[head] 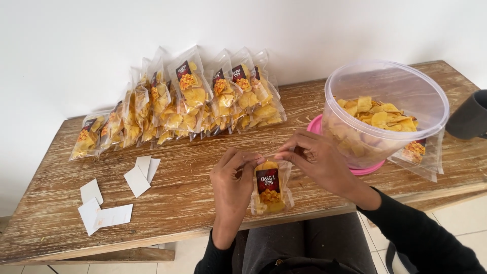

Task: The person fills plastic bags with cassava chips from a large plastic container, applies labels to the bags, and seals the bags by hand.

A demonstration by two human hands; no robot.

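In the lower middle of the frame, the left hand (pixel 234 177) and the right hand (pixel 314 160) both pinch the top edge of a small clear chip bag (pixel 270 186). The fingers are closed tight on the rim, 1 hand at each end, so the bag hangs upright and the yellow chips stay at the bottom. It sits just over the near edge of the wooden table (pixel 177 203).

The big clear tub (pixel 385 109) of loose chips stands on the right, close to the right hand, so it looks easy to reach. Filled bags (pixel 187 101) lean in a row against the wall at the upper left, out of the way. White paper slips (pixel 114 195) lie flat at the lower left.

The hands hide the bag's opening, so I cannot tell if it is sealed. A dark object (pixel 469 119) is cut off at the right edge. More flat bags (pixel 421 155) are partly hidden behind the tub.
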